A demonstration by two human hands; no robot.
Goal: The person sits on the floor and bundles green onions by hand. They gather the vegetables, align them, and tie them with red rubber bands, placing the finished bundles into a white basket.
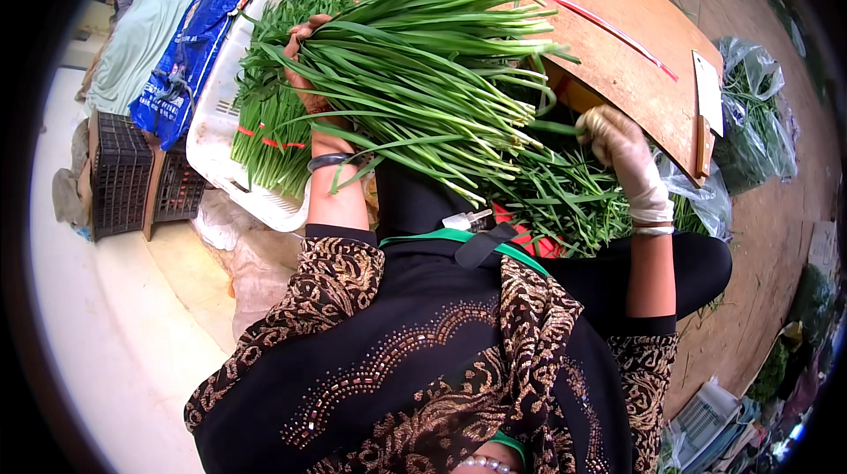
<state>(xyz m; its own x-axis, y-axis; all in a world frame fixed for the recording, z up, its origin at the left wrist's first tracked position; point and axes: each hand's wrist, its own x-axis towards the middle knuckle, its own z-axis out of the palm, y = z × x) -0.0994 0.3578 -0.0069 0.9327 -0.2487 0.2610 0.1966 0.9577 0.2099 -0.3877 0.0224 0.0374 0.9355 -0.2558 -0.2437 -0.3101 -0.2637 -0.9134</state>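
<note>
A thick bunch of garlic chives lies across my bare left hand, which grips it at the leafy side; the pale stem ends fan out to the right. My fingers are partly hidden by the leaves. In a thin white glove, my right hand is closed just right of the stem ends, pinching a blurred green chive leaf. Beneath it, loose chive leaves are heaped over my lap and a red cloth. To the left, chive bundles with red ties fill a white plastic crate.
At the upper right is a wooden board bearing a red tie strip and a cleaver at its edge. Plastic bags of greens stand beyond it. Left of the white crate are a blue sack and a black crate.
</note>
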